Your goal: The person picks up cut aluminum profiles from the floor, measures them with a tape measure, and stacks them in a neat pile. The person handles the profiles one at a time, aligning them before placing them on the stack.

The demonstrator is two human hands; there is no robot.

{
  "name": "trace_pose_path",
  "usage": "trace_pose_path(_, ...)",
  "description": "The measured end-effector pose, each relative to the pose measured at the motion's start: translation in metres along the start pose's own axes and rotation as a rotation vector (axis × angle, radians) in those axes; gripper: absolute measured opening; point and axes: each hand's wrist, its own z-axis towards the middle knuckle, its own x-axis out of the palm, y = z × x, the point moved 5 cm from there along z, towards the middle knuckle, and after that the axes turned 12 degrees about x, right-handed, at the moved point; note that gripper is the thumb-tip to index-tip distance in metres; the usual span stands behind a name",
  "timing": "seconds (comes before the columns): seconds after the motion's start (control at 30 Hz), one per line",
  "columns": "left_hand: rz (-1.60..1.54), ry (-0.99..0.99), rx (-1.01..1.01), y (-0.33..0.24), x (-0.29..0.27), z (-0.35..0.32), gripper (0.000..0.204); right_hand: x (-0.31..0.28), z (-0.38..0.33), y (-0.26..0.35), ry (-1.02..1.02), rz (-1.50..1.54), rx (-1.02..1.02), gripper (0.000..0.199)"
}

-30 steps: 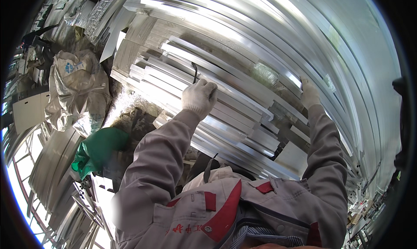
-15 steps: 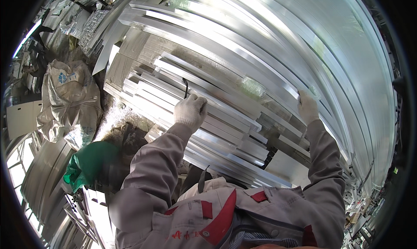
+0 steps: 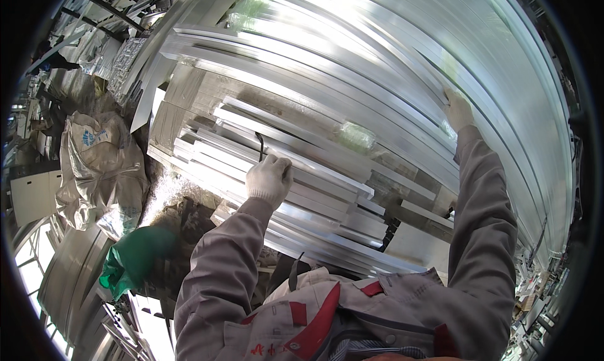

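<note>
Protruding from the curled left hand [image 3: 269,178], a thin black rod [image 3: 260,146] is held over short metal profiles [image 3: 327,200] at centre. Long metal profiles [image 3: 365,78], upper right, are touched by the right hand [image 3: 459,111]; whether it is pinching or spread cannot be told. 2 pale gloves [image 3: 463,118] are worn.

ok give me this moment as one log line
left hand: holding thin black object over short bars | right hand: at long bars | sack: person's left
</note>
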Motion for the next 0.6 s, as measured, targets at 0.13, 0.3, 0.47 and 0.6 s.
trace_pose_path(0.13,0.007,-0.023,0.025,-0.001,-0.001,0.0,0.012,0.005,0.013,0.002,0.039,-0.058,0.046,0.063)
trace_pose_path(0.3,-0.008,-0.015,0.006,0.0,0.002,-0.002,0.013,0.004,0.02,0.008,0.031,-0.16,0.083,0.057)
trace_pose_path(0.47,-0.004,-0.009,-0.004,0.001,0.004,-0.002,0.007,-0.002,0.008,0.007,-0.184,-0.245,0.157,0.057)
trace_pose_path(0.6,0.013,-0.023,0.055,-0.006,0.004,-0.001,0.009,0.002,-0.01,0.009,-0.206,-0.246,0.28,0.052)
